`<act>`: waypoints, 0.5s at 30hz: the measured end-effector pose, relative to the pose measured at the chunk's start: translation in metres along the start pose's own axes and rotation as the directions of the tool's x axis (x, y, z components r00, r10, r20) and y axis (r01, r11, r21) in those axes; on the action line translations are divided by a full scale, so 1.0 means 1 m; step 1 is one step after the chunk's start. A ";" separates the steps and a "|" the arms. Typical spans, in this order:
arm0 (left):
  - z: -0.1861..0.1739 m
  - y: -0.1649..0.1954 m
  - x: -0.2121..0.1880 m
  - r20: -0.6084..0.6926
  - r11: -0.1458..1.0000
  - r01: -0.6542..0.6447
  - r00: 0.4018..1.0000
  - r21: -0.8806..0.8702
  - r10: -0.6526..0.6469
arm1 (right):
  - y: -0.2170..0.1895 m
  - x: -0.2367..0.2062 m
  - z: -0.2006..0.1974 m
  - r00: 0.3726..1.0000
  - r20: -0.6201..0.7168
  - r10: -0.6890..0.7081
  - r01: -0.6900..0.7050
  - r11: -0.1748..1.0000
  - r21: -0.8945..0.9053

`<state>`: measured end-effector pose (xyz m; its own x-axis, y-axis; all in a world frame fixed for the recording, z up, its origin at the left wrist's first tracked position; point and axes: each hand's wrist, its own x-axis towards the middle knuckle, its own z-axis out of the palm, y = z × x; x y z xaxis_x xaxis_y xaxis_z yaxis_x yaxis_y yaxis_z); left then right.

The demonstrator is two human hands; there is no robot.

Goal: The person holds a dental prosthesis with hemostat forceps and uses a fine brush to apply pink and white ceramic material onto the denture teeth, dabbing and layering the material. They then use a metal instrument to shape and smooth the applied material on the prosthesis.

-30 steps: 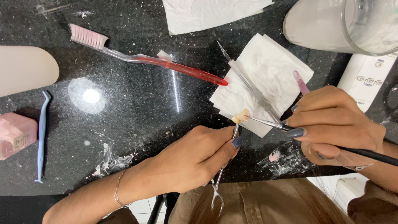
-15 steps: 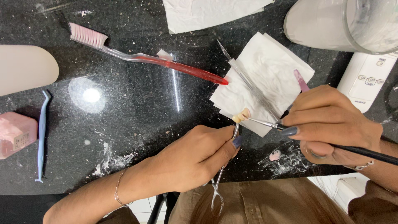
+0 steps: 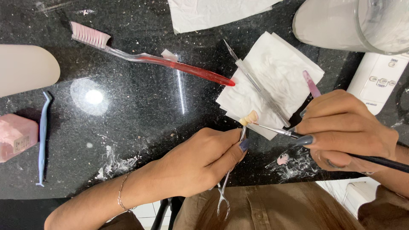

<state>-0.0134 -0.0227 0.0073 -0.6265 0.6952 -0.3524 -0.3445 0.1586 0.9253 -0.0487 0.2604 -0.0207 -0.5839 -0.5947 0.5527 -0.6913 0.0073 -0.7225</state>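
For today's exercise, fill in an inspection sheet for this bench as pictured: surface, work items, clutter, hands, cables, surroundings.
Surface: black speckled counter, white powder smears near its front edge.
Work items: small tooth-coloured piece clamped in metal forceps; fine brush touching it, over folded white tissue.
Clutter: red-handled toothbrush, blue pick, pink block, metal instrument on the tissue.
Hands: left hand grips the forceps; right hand holds the brush.
Cables: nothing seen.
Surroundings: clear cup, white device with buttons.

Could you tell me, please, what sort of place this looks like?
Probably a dental laboratory bench: the left hand holds small cream tooth-shaped pieces in metal forceps, the right hand applies a fine brush, over a powder-dusted black stone counter.
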 end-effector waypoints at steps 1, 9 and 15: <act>0.000 0.000 0.000 0.004 1.000 0.015 1.000 -0.004 -0.015 | 0.000 0.004 0.002 0.999 -0.030 -0.023 0.023 1.000 -0.008; 0.000 -0.001 -0.001 -0.003 1.000 -0.001 1.000 -0.003 0.001 | 0.018 -0.026 -0.005 0.994 0.059 -0.093 0.092 0.995 0.033; 0.001 -0.002 -0.002 -0.009 1.000 -0.023 1.000 -0.001 0.023 | 0.014 -0.049 -0.011 0.997 0.067 0.030 -0.028 0.999 -0.042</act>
<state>-0.0110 -0.0241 0.0066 -0.6406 0.6921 -0.3326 -0.3308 0.1420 0.9329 -0.0344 0.2988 -0.0537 -0.5746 -0.6470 0.5013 -0.6922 0.0574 -0.7194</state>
